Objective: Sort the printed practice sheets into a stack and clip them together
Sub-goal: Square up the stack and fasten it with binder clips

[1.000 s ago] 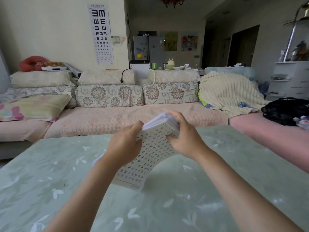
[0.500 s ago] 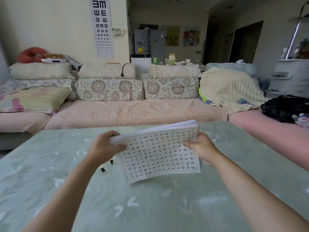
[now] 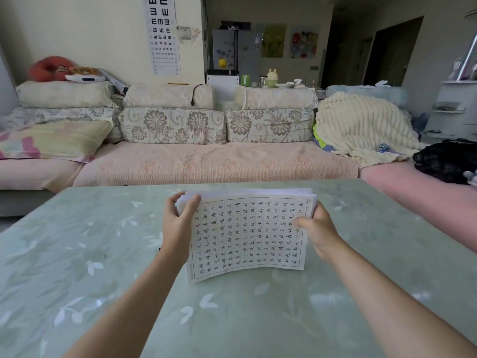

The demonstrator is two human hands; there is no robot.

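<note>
We hold the stack of practice sheets in the middle of the frame, above the near half of the table, printed side facing us. The top sheet shows a grid of handwritten-style characters in neat rows. The stack leans away from us, its upper edge raised and fanned slightly so that several page edges show. Its lower edge bows down towards the table top; we cannot tell whether it touches.

Our left hand grips the upper left corner of the stack. The thumb lies curled over the front of the corner and the fingers go round behind the pages. Our right hand grips the right edge. Its thumb lies flat across the printed face, pointing left, and its fingers are tucked behind the sheets out of sight. Both forearms run in from the lower corners of the frame.

The table has a pale green top with a white leaf pattern. Beyond its far edge stands a long sofa with a pink cover and floral cushions. A cream blanket lies heaped on it at the right, with a black bundle near the right edge of the frame. An eye chart hangs on the wall at the top, left of centre, and a red plush toy sits at the upper left
</note>
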